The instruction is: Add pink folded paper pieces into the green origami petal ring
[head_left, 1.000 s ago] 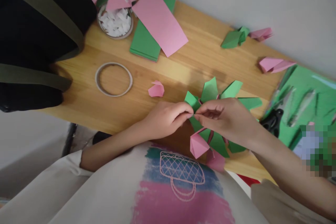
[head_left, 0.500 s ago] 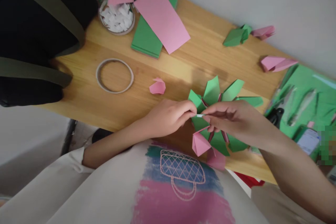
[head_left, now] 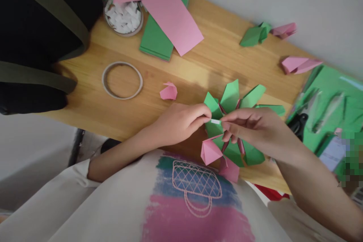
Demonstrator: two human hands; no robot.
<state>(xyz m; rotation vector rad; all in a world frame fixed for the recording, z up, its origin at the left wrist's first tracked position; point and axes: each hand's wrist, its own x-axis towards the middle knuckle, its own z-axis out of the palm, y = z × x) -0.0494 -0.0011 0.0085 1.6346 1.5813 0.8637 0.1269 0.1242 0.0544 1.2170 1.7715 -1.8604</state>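
Head view, right of centre: the left hand point(head_left: 188, 123) and right hand point(head_left: 251, 126) pinch opposite ends of one white strip point(head_left: 215, 121) over one green-and-pink paper flower point(head_left: 230, 96). Upper left: one bowl point(head_left: 124, 34), one ring point(head_left: 104, 80). Upper right: three folded papers point(head_left: 253, 36).

We hold a small white strip point(head_left: 215, 121) almost level over the left side of our paper flower point(head_left: 230, 96). The flower's green petals point(head_left: 253, 96) fan outward, pink folds point(head_left: 241, 145) between them; two folded pink pieces point(head_left: 211, 152) jut out on the side nearest us.
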